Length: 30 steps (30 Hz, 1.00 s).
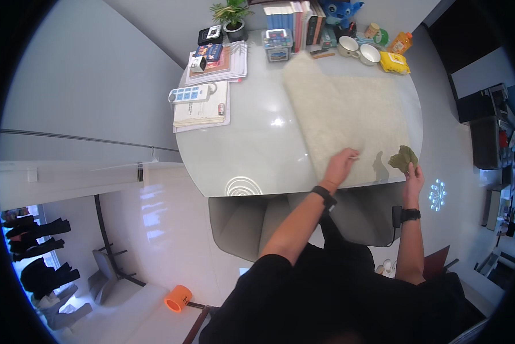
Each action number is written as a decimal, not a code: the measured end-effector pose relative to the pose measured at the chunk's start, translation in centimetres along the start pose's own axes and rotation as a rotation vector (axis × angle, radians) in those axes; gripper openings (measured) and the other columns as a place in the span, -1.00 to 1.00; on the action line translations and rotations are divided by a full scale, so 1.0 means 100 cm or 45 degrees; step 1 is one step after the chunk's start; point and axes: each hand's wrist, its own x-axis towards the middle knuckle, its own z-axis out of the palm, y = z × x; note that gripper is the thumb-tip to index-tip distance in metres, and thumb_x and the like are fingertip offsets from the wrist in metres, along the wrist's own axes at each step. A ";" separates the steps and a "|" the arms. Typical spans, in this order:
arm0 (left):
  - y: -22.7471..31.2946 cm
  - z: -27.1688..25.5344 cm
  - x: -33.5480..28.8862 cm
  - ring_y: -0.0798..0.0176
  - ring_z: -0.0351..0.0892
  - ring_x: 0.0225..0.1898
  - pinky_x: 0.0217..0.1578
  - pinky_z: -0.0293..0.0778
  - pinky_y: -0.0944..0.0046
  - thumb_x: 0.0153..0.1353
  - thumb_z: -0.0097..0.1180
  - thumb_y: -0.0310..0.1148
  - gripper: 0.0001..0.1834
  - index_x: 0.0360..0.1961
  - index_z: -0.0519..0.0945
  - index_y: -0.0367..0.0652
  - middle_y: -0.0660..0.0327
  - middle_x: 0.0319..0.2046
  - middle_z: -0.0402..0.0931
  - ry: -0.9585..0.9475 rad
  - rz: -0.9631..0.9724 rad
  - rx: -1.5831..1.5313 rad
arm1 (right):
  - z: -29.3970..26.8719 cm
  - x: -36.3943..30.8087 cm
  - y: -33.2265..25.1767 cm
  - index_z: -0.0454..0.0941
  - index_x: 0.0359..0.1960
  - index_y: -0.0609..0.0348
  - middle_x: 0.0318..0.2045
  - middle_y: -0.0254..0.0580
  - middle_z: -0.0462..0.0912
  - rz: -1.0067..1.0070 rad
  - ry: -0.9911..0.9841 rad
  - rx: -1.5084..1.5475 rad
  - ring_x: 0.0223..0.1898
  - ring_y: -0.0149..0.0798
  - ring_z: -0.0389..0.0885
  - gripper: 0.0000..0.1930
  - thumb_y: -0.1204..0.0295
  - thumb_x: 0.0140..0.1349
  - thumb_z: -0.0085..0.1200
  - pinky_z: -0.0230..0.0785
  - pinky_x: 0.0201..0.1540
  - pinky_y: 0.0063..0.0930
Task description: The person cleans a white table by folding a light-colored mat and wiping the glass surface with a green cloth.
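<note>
My right hand (414, 179) holds up an olive-green, leaf-like piece (403, 160) with uneven edges by its lower part, near the table's right front edge. Over the cream-coloured cloth (358, 109), my left hand (340, 165) has its fingers curled together in a pinch. Whatever lies between those fingertips is too small and blurred to tell. The cloth is spread across the right half of the pale, glossy table (252, 132), with a narrower flap reaching to the back. A shadow falls on it between my hands.
Books, stacked papers and a power strip (190, 93) lie at the left. Along the back stand a potted plant (233, 17), a clear box (278, 46), two white cups (370, 54), a yellow packet (395, 62) and an orange bottle (401, 43). Grey chairs (240, 226) touch the front edge.
</note>
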 end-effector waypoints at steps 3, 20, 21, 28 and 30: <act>-0.016 0.007 -0.009 -0.11 0.72 0.02 0.07 0.61 0.10 0.30 0.33 -0.42 -0.78 -0.09 0.62 -0.24 0.02 -0.05 0.72 -0.329 -0.296 -0.110 | 0.062 -0.035 -0.036 0.58 0.22 0.34 0.07 -0.18 0.70 -0.124 -0.014 0.018 0.06 -0.35 0.66 -0.64 0.36 0.54 0.15 0.49 0.21 -0.41; -0.098 -0.236 -0.152 -0.30 -0.04 0.60 0.52 -0.15 -0.39 0.31 0.14 -0.36 -0.43 0.35 0.47 -0.20 -0.13 0.56 0.12 0.181 -0.382 1.092 | 0.395 -0.150 0.139 0.61 0.23 0.19 0.34 -0.11 0.55 -1.095 -1.253 -1.087 0.42 -0.04 0.45 -0.58 0.58 0.32 0.15 0.43 0.39 -0.26; -0.102 -0.241 -0.157 -0.30 -0.04 0.60 0.52 -0.15 -0.39 0.31 0.14 -0.36 -0.43 0.35 0.47 -0.20 -0.13 0.56 0.12 0.158 -0.408 1.098 | 0.397 -0.153 0.136 0.59 0.25 0.18 0.37 -0.11 0.53 -1.110 -1.335 -1.082 0.43 -0.05 0.44 -0.57 0.58 0.34 0.11 0.43 0.40 -0.26; -0.055 -0.196 -0.109 -0.24 0.44 0.31 0.34 0.35 -0.09 0.30 0.15 -0.49 -0.56 0.22 0.55 -0.25 -0.13 0.25 0.51 0.236 -0.242 0.558 | 0.344 -0.099 0.119 0.57 0.29 0.15 0.39 -0.13 0.53 -1.185 -1.374 -1.222 0.42 -0.10 0.48 -0.54 0.52 0.35 0.05 0.41 0.42 -0.28; -0.021 -0.163 -0.097 -0.20 0.53 0.22 0.26 0.44 -0.04 0.29 0.16 -0.52 -0.60 0.16 0.57 -0.27 -0.08 0.15 0.59 0.148 -0.112 0.391 | 0.334 -0.084 0.118 0.58 0.29 0.13 0.38 -0.16 0.54 -1.245 -1.350 -1.269 0.41 -0.12 0.48 -0.56 0.53 0.37 0.05 0.40 0.43 -0.29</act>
